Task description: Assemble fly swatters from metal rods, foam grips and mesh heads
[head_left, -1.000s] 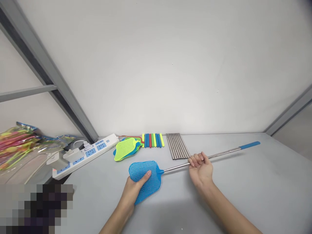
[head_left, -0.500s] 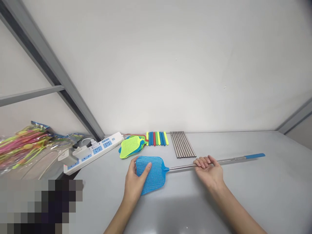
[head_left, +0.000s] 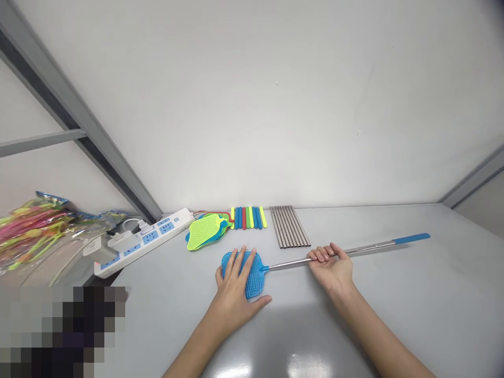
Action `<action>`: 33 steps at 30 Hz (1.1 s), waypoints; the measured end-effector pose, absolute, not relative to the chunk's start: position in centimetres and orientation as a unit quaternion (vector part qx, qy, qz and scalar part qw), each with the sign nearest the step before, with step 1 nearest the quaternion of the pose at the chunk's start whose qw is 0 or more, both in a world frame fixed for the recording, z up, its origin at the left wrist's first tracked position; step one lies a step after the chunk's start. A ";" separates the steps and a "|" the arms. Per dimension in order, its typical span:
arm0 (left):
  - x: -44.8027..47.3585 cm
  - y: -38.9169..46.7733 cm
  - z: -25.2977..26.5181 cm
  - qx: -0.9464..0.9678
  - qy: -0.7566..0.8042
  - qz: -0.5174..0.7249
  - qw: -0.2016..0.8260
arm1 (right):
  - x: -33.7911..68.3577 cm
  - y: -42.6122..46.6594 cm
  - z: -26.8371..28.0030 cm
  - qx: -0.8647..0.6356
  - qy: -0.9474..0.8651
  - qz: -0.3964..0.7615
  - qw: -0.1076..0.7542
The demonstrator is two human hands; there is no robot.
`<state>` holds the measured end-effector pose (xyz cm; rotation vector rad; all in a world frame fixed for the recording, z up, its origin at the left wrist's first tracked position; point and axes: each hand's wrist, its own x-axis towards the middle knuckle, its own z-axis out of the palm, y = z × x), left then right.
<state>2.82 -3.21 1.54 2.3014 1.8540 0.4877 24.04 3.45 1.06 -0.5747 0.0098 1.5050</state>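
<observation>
A fly swatter [head_left: 255, 283] with a blue mesh head, a thin metal shaft and a blue grip at the far right lies across the grey table. My left hand [head_left: 234, 294] rests over the swatter's head, palm down, fingers spread and the thumb out to the side. With the palm turned up, my right hand [head_left: 331, 266] has its fingers curled round the middle of the shaft. Behind are a row of metal tubes [head_left: 290, 227], a row of coloured handle grips [head_left: 248, 218] and a pile of swatter heads [head_left: 205, 232], the top one yellow-green.
A white power strip [head_left: 145, 241] with plugs and cables runs along the left side. Further left lie colourful items in clear plastic bags [head_left: 35, 226]. A pale wall [head_left: 291, 105] stands behind the table, with grey metal frame posts at both sides.
My left hand has gone from pinching the edge of the swatter's head to lying spread over it. The head has come down flatter. My right hand keeps its hold on the shaft.
</observation>
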 end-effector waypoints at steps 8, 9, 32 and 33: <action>2.7 -1.5 2.8 0.798 0.582 0.135 0.081 | 24.6 3.7 1.3 -0.256 -0.017 0.657 0.709; 2.9 -1.3 2.8 0.798 0.582 0.137 0.080 | 24.7 3.8 1.3 -0.256 -0.019 0.651 0.714; 3.2 -2.1 0.5 0.785 0.595 0.171 0.032 | 22.6 2.9 0.6 -0.273 0.007 0.610 0.744; 3.2 -2.1 0.5 0.785 0.595 0.169 0.030 | 22.6 2.9 0.5 -0.275 0.000 0.611 0.742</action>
